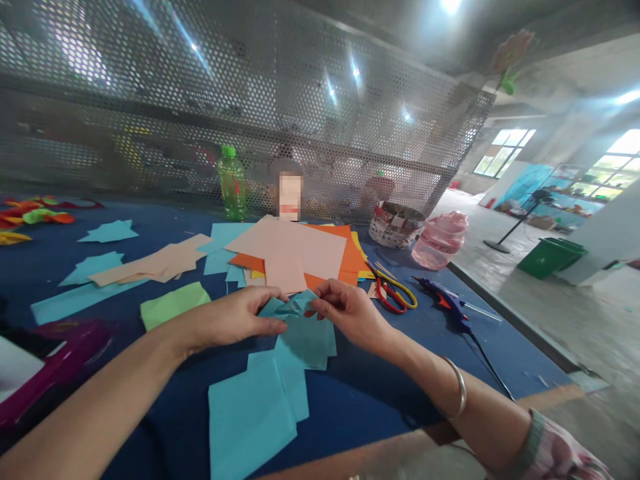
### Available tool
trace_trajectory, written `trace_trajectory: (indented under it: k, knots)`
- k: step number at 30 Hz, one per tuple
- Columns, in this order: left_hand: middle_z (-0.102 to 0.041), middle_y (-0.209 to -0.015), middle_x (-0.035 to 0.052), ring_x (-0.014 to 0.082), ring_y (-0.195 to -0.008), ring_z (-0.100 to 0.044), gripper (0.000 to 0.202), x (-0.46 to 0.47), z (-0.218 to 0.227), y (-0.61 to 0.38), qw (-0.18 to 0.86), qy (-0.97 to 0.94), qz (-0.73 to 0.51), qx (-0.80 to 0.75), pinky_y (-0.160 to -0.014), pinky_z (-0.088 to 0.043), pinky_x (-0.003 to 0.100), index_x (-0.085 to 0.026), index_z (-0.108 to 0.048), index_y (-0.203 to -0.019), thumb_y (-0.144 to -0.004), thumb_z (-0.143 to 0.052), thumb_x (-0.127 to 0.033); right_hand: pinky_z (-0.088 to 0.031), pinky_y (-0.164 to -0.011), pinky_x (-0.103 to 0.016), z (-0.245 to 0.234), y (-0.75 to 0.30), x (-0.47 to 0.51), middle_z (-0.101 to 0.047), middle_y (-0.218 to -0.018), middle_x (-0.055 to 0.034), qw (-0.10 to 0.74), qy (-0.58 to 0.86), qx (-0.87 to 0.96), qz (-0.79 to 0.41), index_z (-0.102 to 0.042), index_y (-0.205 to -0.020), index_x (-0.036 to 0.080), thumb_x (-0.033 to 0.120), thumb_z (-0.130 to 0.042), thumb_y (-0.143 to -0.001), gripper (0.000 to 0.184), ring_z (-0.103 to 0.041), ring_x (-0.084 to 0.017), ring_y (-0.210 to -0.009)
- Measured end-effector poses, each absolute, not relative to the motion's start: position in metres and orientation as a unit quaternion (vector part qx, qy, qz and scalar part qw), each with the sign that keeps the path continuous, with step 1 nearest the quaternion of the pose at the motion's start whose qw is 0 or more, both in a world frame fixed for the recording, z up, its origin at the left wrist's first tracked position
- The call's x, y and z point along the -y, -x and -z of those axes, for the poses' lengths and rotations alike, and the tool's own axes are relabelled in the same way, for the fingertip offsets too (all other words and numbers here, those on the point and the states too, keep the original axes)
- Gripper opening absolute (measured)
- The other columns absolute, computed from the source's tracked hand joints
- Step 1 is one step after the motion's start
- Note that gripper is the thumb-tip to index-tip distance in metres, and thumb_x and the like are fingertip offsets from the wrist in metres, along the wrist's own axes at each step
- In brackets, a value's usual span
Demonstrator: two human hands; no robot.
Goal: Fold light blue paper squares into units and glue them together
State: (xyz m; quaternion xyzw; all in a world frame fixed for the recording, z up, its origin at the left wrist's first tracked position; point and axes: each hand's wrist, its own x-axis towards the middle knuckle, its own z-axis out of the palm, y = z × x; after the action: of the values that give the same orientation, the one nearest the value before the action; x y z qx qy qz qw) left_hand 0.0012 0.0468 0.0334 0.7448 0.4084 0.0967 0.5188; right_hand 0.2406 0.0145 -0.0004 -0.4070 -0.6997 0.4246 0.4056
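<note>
Together, the left grip (225, 320) and right grip (350, 315) close on folded teal paper (293, 307) between them.

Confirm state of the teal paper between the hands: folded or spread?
Folded: the teal paper sheet rises in creased pleats, not flat, where the left hand and right hand grip it.

On your worktop (360, 400): paper stack (290, 248) straight ahead, bottle (231, 183) behind it; scissors (393, 293) right of the stack, glue gun (445, 299) right of those, basket (396, 225) behind the scissors.
</note>
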Motion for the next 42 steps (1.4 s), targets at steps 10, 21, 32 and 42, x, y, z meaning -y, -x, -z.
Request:
trace_trajectory:
  k: [10, 21, 32, 42]
  knots:
    - [-0.063, -0.089, 0.0001, 0.0201, -0.078, -0.056, 0.059, -0.0480, -0.0240, -0.0009, 0.532, -0.727, -0.106, -0.420, -0.067, -0.043, 0.031, -0.022, -0.062, -0.107, -0.071, -0.079, -0.065, -0.056, -0.073, -0.026, -0.0009, -0.2391, -0.0094, -0.079, -0.085, -0.0033, 0.385, 0.423, 0.711, -0.408, -0.060, -0.093, 0.021, 0.034, -0.064, -0.096, 0.014, -0.075, -0.015, -0.078]
    - [-0.052, -0.081, -0.0047, 0.0151, -0.070, -0.048, 0.063, -0.0442, -0.0276, -0.0047, 0.531, -0.719, -0.106, -0.435, -0.063, -0.039, 0.028, -0.021, -0.061, -0.111, -0.068, -0.078, -0.065, -0.055, -0.072, -0.026, -0.0005, -0.2386, -0.0083, -0.080, -0.087, -0.0045, 0.366, 0.431, 0.726, -0.392, -0.063, -0.093, 0.020, 0.035, -0.065, -0.097, 0.015, -0.074, -0.015, -0.077]
    - [-0.056, -0.077, -0.0041, 0.0168, -0.071, -0.051, 0.065, -0.0425, -0.0303, -0.0065, 0.520, -0.717, -0.109, -0.451, -0.063, -0.040, 0.029, -0.021, -0.060, -0.110, -0.066, -0.078, -0.066, -0.054, -0.070, -0.025, -0.0041, -0.2393, -0.0055, -0.081, -0.088, -0.0042, 0.344, 0.443, 0.743, -0.365, -0.065, -0.094, 0.020, 0.032, -0.063, -0.099, 0.013, -0.074, -0.014, -0.076]
    - [-0.053, -0.071, -0.0059, 0.0144, -0.064, -0.045, 0.064, -0.0415, -0.0310, -0.0076, 0.514, -0.718, -0.110, -0.456, -0.060, -0.035, 0.028, -0.020, -0.060, -0.109, -0.069, -0.074, -0.068, -0.054, -0.069, -0.024, -0.0040, -0.2397, -0.0056, -0.081, -0.086, -0.0028, 0.334, 0.448, 0.749, -0.356, -0.065, -0.094, 0.020, 0.028, -0.063, -0.099, 0.009, -0.075, -0.014, -0.075]
